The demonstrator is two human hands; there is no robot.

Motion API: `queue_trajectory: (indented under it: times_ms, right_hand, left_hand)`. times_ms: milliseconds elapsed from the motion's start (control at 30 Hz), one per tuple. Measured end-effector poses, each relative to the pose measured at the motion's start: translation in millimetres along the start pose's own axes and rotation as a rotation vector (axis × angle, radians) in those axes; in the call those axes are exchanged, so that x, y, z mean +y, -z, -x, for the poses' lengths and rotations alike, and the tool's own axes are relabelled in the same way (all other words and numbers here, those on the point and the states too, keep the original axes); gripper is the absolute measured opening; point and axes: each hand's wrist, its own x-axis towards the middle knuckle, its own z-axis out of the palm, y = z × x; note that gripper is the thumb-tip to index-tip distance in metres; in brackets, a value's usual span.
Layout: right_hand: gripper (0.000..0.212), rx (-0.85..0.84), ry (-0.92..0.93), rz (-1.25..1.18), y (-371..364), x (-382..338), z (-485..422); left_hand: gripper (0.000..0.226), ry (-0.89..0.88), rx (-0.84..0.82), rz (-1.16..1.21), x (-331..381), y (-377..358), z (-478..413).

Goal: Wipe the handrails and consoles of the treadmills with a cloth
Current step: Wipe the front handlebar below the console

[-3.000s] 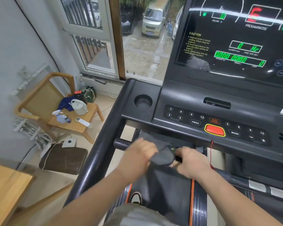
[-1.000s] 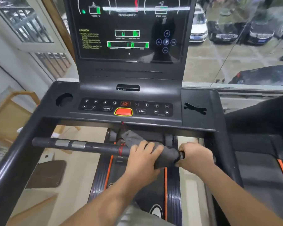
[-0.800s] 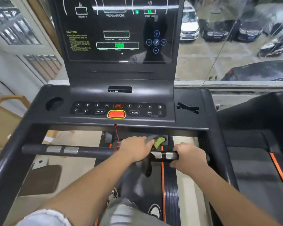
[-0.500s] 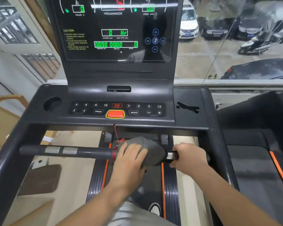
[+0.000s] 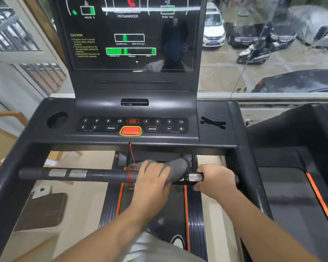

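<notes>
Presently: black tubular crossbar handrail (image 5: 102, 175), long axis left to right, its bare stretch lying left of the fingers. Left hand (image 5: 151, 178), fingers curled over grey fabric cloth (image 5: 178, 166) bunched on the bar at mid-span. Right hand (image 5: 215, 178), just beside, clenched round the bar's right end.

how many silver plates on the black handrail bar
3: two silver plates side by side left of centre, one between the grey cloth and right hand; another may hide under the cloth.
</notes>
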Motion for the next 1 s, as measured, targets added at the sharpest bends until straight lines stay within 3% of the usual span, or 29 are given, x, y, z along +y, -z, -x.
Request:
queue_trajectory:
  times_ms: [100,167,233,333,367,433,533,633,833,933,1000]
  right_hand:
    - [0.032,0.004,0.002,-0.005,0,0,0]
    - [0.031,0.006,0.006,0.007,1,-1,0]
    - [0.03,-0.002,0.0,0.01,3,-2,1]
    - [0.031,-0.033,-0.017,-0.016,8,-4,4]
    - [0.033,-0.043,-0.022,-0.023,9,-4,4]
    - [0.037,-0.059,-0.023,-0.027,11,-5,5]
    - [0.04,-0.086,-0.027,-0.018,12,-4,3]
    - [0.04,-0.105,-0.037,0.007,12,-3,0]
    - [0.032,-0.163,-0.029,0.076,10,-18,-8]
    - [0.033,-0.226,0.048,0.053,10,-45,-13]
    - [0.03,-0.236,0.124,0.075,7,-63,-15]
  left_hand:
    - [0.066,-0.095,0.095,0.041,-16,-16,23]
    - [0.055,-0.087,0.062,-0.001,-14,-10,10]
    - [0.034,0.011,-0.025,-0.047,-4,2,-21]
    - [0.049,0.315,-0.362,0.196,-2,20,-71]
    - [0.052,0.35,-0.399,0.213,0,19,-77]
    - [0.045,0.305,-0.271,0.117,6,17,-64]
    - [0.019,0.104,0.157,0.185,5,-4,-7]
    - [0.037,0.043,0.367,0.458,2,-14,34]
    - [0.03,0.348,0.238,0.627,24,-12,72]
    - [0.025,0.457,0.156,0.565,18,-22,83]
    - [0.032,0.687,0.138,0.765,17,-27,92]
